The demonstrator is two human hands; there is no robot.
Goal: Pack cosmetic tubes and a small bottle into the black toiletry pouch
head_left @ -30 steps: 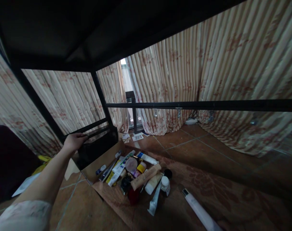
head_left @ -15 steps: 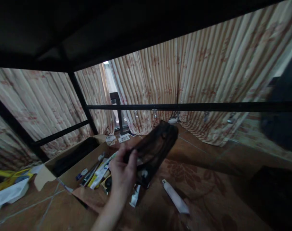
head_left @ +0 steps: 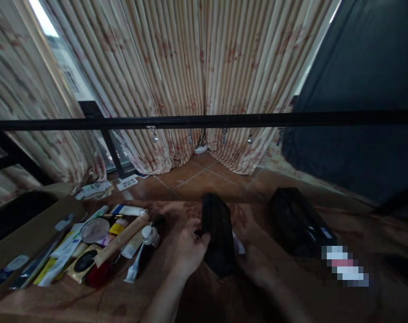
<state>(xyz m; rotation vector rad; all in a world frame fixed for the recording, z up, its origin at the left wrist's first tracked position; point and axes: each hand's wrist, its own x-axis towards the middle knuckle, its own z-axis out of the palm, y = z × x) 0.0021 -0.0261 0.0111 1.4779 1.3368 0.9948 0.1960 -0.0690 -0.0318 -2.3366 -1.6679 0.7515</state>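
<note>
A black mesh pouch stands tilted in front of me, and my left hand grips its near left edge between thumb and fingers. On the pouch's other side is my right hand, dim and blurred, closed around a white tube. The pouch hides part of that tube. To the left lies a pile of toiletries: a blue-and-white tube, a round clear-lidded case, a long beige tube, and a small white-capped bottle. A silvery-white tube lies nearest the left hand.
A second black bag sits to the right, near a pixelated patch. At the far left is an open cardboard box with something black inside. A black metal rail crosses before the curtains. Papers lie on the tiled floor.
My view has swung right and the black pouch has come down, from raised to near the patterned surface. The white tube has moved up beside the pouch with my right hand.
</note>
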